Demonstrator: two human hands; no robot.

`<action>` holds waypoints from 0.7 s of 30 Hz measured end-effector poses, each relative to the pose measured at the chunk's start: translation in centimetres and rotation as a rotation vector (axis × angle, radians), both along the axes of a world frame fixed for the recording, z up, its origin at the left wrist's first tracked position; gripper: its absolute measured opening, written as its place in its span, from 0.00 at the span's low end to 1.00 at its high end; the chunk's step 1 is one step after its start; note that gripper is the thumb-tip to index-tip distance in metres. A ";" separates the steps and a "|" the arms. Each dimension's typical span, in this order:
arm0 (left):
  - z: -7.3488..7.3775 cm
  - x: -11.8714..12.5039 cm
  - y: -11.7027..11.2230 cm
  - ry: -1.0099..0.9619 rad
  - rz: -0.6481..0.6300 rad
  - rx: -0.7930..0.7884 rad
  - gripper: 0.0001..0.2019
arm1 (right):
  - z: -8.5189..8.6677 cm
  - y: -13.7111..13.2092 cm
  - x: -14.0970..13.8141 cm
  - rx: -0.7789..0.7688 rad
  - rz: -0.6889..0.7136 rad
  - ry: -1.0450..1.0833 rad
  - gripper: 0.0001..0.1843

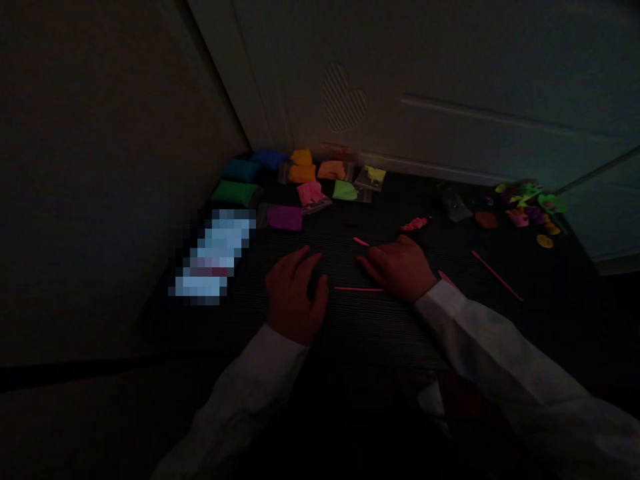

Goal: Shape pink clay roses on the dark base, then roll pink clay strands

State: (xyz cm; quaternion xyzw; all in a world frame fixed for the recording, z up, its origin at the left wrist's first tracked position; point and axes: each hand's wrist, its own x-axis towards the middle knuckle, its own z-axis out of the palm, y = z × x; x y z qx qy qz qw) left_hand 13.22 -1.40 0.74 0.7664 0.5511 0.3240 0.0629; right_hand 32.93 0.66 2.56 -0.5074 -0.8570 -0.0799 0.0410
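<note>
The scene is very dark. My left hand (294,298) lies palm down on the dark ribbed table (350,320), fingers stretched forward, holding nothing. My right hand (399,268) rests beside it with fingers curled down over thin pink sticks: one pink stick (357,289) lies under its near side, another short pink stick (361,241) pokes out past its fingertips. Whether the fingers grip either one is unclear. A small pink clay lump (415,224) sits just beyond the right hand.
Several coloured clay packets (301,185) lie at the back left by the white panelled wall. A long pink stick (497,275) lies to the right. Small clay figures (529,207) stand at the far right. A blurred pale object (215,255) lies at left.
</note>
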 end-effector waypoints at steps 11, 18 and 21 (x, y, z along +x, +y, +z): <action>0.0 -0.1 0.0 0.002 0.008 -0.015 0.16 | -0.1 -0.6 -0.1 0.002 -0.058 0.022 0.20; -0.1 -0.1 0.0 -0.005 0.000 -0.011 0.16 | -0.4 -1.6 -0.2 -0.034 -0.066 0.054 0.19; -0.2 -0.2 0.0 -0.017 -0.004 -0.007 0.16 | -0.1 -1.2 -0.1 -0.014 -0.109 0.067 0.19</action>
